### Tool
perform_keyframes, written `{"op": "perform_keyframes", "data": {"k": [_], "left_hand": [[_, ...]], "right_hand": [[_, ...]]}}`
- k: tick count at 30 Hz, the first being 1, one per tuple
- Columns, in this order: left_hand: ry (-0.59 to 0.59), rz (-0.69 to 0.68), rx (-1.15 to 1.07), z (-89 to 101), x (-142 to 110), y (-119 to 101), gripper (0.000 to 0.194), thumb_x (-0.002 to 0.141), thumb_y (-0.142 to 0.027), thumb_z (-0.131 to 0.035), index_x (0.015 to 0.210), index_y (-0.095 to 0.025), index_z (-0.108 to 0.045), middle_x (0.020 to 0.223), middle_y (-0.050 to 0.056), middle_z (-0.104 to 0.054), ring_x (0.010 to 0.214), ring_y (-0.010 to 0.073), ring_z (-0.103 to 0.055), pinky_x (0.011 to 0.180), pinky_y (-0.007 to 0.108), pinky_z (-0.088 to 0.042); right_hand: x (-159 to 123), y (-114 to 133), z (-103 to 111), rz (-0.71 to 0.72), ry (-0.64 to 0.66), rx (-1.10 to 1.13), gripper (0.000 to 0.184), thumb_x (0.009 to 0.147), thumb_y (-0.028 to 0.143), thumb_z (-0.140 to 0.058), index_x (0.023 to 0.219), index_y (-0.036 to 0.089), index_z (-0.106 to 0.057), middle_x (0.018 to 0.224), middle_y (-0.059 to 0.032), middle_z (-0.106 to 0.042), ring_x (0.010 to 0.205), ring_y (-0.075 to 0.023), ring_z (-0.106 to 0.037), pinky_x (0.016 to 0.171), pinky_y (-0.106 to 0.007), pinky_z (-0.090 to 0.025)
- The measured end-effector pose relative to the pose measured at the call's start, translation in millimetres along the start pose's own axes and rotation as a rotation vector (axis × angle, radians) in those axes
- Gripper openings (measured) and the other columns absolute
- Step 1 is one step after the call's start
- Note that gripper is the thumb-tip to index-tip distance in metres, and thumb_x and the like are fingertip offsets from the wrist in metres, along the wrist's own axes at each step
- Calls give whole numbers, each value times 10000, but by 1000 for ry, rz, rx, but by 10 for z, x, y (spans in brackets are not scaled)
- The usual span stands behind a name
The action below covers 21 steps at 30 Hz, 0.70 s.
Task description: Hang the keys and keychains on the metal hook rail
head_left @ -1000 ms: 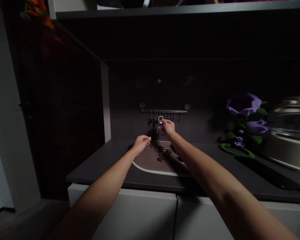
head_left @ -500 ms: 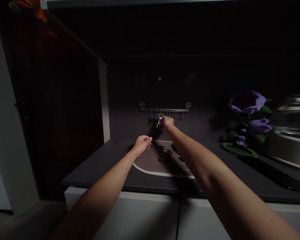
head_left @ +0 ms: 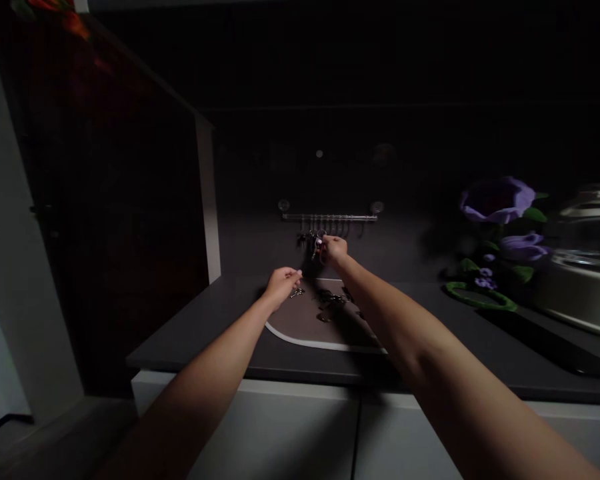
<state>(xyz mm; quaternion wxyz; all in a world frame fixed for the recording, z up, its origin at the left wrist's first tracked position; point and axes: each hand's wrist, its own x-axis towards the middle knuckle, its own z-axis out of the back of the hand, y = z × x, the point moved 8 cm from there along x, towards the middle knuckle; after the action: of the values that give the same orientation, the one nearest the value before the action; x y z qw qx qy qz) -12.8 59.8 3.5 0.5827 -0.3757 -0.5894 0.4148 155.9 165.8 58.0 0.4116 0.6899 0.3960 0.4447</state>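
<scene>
Pinched in my right hand [head_left: 336,247] is a key ring with keys [head_left: 318,247], held just under the wall rail [head_left: 330,218]. The bunch has a pale piece and a reddish piece. Whether its ring sits on a hook I cannot tell. Small dark keys [head_left: 303,237] hang from hooks at the rail's left part. My left hand [head_left: 282,285] hovers over the mat's left side, thumb and fingers closed together; anything between them is too small to see. Just below its fingertips lie silvery keys [head_left: 297,293]. More keys [head_left: 334,298] are piled mid-mat, partly in my arm's shadow.
The brown mat [head_left: 300,327] with a white border lies on a dark counter [head_left: 200,327]. At right stand purple knitted flowers [head_left: 497,200] with a green ring base [head_left: 480,303], and a large pale, glassy-topped object [head_left: 580,287]. A side panel [head_left: 209,200] borders the left.
My right hand has dipped slightly with the key ring, close under the hooks. My left hand stays almost in place. The view has shifted a little.
</scene>
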Motion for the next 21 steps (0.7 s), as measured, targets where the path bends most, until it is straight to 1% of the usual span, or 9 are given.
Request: {"op": "perform_keyframes", "data": {"k": [3,6,9,12,14,16,18,21], "left_hand": [[-7,4,8,13,8,13,187,684,-295,-604,629,-117,-585,515,-20,-531,455,57,-446,484,190,-333],[-13,11,17,29,14,22,175,694,-283,-594,639,-117,-588,523,-20,-537,464,58,-454,492,190,-341],[-25,15,29,51,14,16,167,700,-274,-591,644,-116,-589,535,-14,-548,473,59,-459,502,191,-350],[-37,2,47,74,6,-10,165,723,-261,-571,646,-115,-582,542,-12,-546,486,60,-465,508,188,-354],[-37,-12,78,80,-1,-20,146,726,-248,-569,664,-117,-583,546,-15,-547,493,64,-469,510,188,-358],[-32,-25,156,76,-2,-14,110,715,-226,-583,683,-121,-592,544,-19,-547,492,69,-468,514,192,-365],[-22,-35,283,60,9,2,69,703,-191,-594,691,-124,-604,545,-20,-551,498,73,-472,526,196,-374],[15,-52,497,4,51,-6,48,704,-146,-585,721,-124,-624,593,-3,-581,538,81,-500,558,199,-394]], "right_hand": [[-81,19,14,-40,3,39,72,769,188,-537,716,145,-514,465,61,-472,403,-56,-448,481,-216,-485],[-151,61,18,-33,51,26,93,774,189,-541,697,146,-511,445,59,-466,389,-57,-441,473,-212,-478],[-207,89,31,-23,112,-21,87,768,172,-550,693,138,-524,409,62,-442,371,-55,-429,438,-184,-444],[-267,97,55,-25,166,-67,83,754,135,-553,676,132,-527,392,64,-426,350,-49,-407,397,-161,-392],[-318,85,93,-49,167,-71,92,722,80,-561,658,129,-518,418,57,-452,361,-47,-423,409,-163,-403],[-384,62,151,-85,136,-63,138,672,13,-571,651,131,-502,459,50,-484,393,-48,-461,451,-172,-441],[-466,32,212,-124,103,-70,187,636,-32,-571,654,136,-491,489,44,-501,429,-51,-493,482,-173,-464],[-604,2,261,-131,113,-135,180,642,-28,-570,662,137,-500,515,32,-506,451,-48,-495,485,-158,-459]]}}
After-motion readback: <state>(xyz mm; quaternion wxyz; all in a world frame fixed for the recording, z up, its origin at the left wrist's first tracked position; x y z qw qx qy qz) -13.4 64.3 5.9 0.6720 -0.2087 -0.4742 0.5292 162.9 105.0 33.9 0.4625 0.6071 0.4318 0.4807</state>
